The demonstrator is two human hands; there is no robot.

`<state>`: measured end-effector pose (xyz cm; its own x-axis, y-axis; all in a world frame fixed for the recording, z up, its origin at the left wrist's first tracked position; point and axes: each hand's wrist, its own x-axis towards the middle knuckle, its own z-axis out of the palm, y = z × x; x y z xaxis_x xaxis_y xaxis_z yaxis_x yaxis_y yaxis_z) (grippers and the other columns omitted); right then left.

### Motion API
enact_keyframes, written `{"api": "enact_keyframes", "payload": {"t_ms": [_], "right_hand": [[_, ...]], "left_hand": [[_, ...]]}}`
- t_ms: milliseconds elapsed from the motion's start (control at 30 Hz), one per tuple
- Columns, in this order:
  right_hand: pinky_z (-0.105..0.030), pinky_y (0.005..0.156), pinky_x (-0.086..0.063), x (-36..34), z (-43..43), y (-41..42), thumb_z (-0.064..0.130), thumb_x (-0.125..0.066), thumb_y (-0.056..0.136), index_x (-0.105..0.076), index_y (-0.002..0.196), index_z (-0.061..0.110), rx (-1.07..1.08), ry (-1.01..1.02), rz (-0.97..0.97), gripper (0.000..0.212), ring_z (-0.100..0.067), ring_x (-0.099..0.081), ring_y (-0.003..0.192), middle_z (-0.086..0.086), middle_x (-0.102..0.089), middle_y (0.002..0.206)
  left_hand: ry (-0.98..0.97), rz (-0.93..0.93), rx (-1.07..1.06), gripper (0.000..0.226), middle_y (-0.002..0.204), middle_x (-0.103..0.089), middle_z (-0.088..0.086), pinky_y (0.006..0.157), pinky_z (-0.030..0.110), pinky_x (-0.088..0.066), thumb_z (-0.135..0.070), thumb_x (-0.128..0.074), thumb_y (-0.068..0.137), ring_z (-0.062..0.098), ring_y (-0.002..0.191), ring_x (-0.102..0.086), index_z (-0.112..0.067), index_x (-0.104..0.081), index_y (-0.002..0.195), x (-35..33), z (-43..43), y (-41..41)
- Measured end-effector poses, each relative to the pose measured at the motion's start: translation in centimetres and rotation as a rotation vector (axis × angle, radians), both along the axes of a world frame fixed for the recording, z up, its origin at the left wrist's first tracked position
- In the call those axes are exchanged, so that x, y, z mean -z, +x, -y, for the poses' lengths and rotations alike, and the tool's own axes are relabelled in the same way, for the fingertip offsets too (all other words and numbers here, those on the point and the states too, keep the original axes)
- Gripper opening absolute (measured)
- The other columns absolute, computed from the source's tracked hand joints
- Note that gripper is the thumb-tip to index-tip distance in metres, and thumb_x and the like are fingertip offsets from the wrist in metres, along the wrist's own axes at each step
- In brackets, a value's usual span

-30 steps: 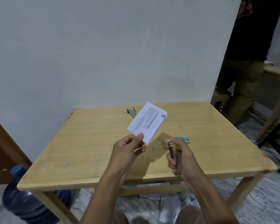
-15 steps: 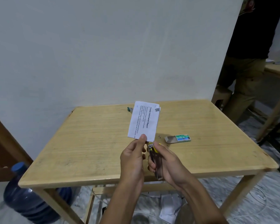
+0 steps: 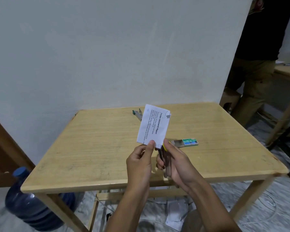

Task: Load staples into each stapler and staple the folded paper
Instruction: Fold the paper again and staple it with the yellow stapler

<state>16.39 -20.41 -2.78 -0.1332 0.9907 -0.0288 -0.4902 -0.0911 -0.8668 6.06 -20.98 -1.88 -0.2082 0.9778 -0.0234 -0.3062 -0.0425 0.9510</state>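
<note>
Left hand [image 3: 139, 162] pinches paper [image 3: 153, 126], right hand [image 3: 179, 163] grips stapler [image 3: 165, 158], seemingly clamped

White folded paper [image 3: 153, 126] with black print; dark stapler [image 3: 165, 159], yellow tip; teal-green staple box [image 3: 190, 141]; pale wood-grain tabletop [image 3: 99, 148]; blue water jug [image 3: 32, 198], lower left.

We hold the paper [image 3: 153, 126] over the table [image 3: 107, 156], our left hand [image 3: 139, 163] at its lower edge. Our right hand [image 3: 177, 163], just right of the left, holds a stapler [image 3: 165, 158] whose nose meets the paper's lower right corner. Behind the paper a second stapler [image 3: 137, 113] lies near the table's far edge, by the wall [image 3: 107, 56]. A staple box [image 3: 189, 141] lies on the table right of the paper. A bottle [image 3: 28, 201] stands on the floor [image 3: 274, 206] left of the table, and another person [image 3: 258, 64] stands beyond its far right corner.
</note>
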Motion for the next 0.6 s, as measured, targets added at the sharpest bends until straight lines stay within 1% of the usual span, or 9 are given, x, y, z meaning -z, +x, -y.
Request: {"api": "enact_keyframes", "payload": {"t_ms": [100,200,267,333,433,500,600], "right_hand": [[-0.025,0.053,-0.036,0.05,0.07,0.17,0.040,-0.064,0.089,-0.060,0.122,0.002,0.003,0.008,0.012,0.050,-0.014,-0.043,0.053,-0.004,-0.050,0.073],[-0.024,0.054,-0.037,-0.08,0.23,0.28,0.039,-0.065,0.085,-0.065,0.107,0.013,0.005,0.020,0.061,0.034,-0.014,-0.045,0.056,-0.003,-0.055,0.073],[-0.026,0.057,-0.036,-0.12,0.24,0.28,0.038,-0.064,0.083,-0.064,0.105,0.014,0.010,0.021,0.074,0.033,-0.015,-0.045,0.057,-0.002,-0.058,0.076],[-0.028,0.058,-0.035,-0.17,0.23,0.20,0.037,-0.064,0.083,-0.063,0.104,0.013,0.018,0.024,0.082,0.032,-0.016,-0.044,0.057,-0.003,-0.059,0.077],[-0.025,0.055,-0.036,-0.13,0.25,0.23,0.036,-0.063,0.082,-0.063,0.101,0.014,0.018,0.029,0.085,0.029,-0.016,-0.044,0.057,-0.001,-0.059,0.076],[-0.024,0.055,-0.037,0.00,0.31,0.32,0.036,-0.062,0.083,-0.064,0.103,0.014,0.006,0.037,0.088,0.030,-0.016,-0.045,0.058,0.000,-0.060,0.076],[-0.026,0.060,-0.036,0.22,0.33,0.40,0.035,-0.061,0.085,-0.064,0.107,0.012,-0.007,0.050,0.077,0.033,-0.015,-0.046,0.059,0.001,-0.061,0.082]], "left_hand": [[-0.004,-0.007,0.013,0.022,0.060,-0.060,-0.016,0.052,0.009,-0.040,-0.025,-0.069,0.088,-0.002,0.053,-0.050,-0.010,-0.068,0.072,0.17,-0.09,-0.16],[0.002,0.007,0.017,0.020,0.064,-0.064,-0.015,0.054,0.009,-0.041,-0.025,-0.069,0.087,-0.003,0.057,-0.052,-0.011,-0.069,0.073,0.31,-0.12,-0.20],[-0.002,0.002,0.019,0.019,0.066,-0.066,-0.015,0.055,0.008,-0.042,-0.026,-0.069,0.088,-0.004,0.058,-0.054,-0.012,-0.070,0.075,0.32,-0.04,-0.16],[-0.006,-0.006,0.021,0.020,0.061,-0.063,-0.017,0.055,0.008,-0.041,-0.026,-0.068,0.088,-0.004,0.057,-0.053,-0.012,-0.070,0.074,0.26,0.04,-0.13],[-0.004,-0.010,0.010,0.019,0.056,-0.059,-0.018,0.054,0.008,-0.041,-0.024,-0.068,0.088,-0.004,0.055,-0.051,-0.011,-0.069,0.074,0.19,0.02,-0.06],[-0.001,-0.008,0.002,0.020,0.057,-0.059,-0.017,0.054,0.009,-0.041,-0.024,-0.068,0.088,-0.003,0.054,-0.050,-0.010,-0.069,0.075,0.19,0.02,-0.02],[0.004,-0.003,-0.006,0.021,0.056,-0.059,-0.016,0.053,0.010,-0.040,-0.024,-0.068,0.088,-0.003,0.053,-0.049,-0.010,-0.068,0.073,0.25,0.01,0.02]]}}
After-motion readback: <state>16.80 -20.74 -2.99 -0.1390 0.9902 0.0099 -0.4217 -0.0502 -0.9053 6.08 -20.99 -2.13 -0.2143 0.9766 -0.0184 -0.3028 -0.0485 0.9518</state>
